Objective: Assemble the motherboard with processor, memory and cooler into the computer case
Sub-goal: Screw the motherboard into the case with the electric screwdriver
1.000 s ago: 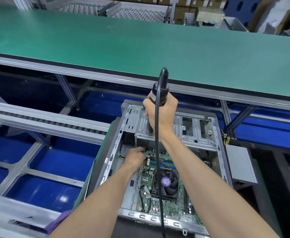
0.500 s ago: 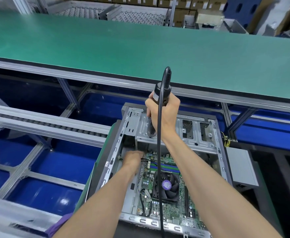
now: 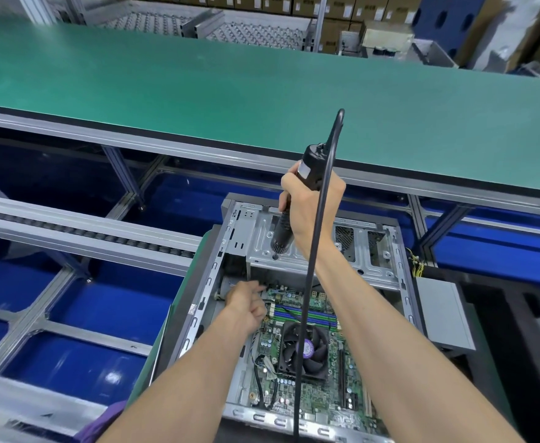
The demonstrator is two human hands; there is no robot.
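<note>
An open grey computer case (image 3: 400, 273) lies flat in front of me. Inside it sits the green motherboard (image 3: 316, 401) with memory sticks (image 3: 323, 314) and a black fan cooler (image 3: 307, 350). My right hand (image 3: 310, 209) grips a black electric screwdriver (image 3: 310, 167) upright over the case's metal drive bracket (image 3: 368, 251); its cable (image 3: 310, 282) hangs down across the board. My left hand (image 3: 246, 302) is inside the case at the board's far left corner, fingers curled; what they pinch is hidden.
A wide green conveyor belt (image 3: 230, 84) runs across the back. Aluminium roller rails (image 3: 80, 231) and blue bins (image 3: 108, 308) lie to the left. A grey box (image 3: 444, 314) stands right of the case. Cardboard boxes line the far wall.
My right hand has tilted the screwdriver slightly with its tip staying over the bracket. My left hand has stayed at the board's far left corner.
</note>
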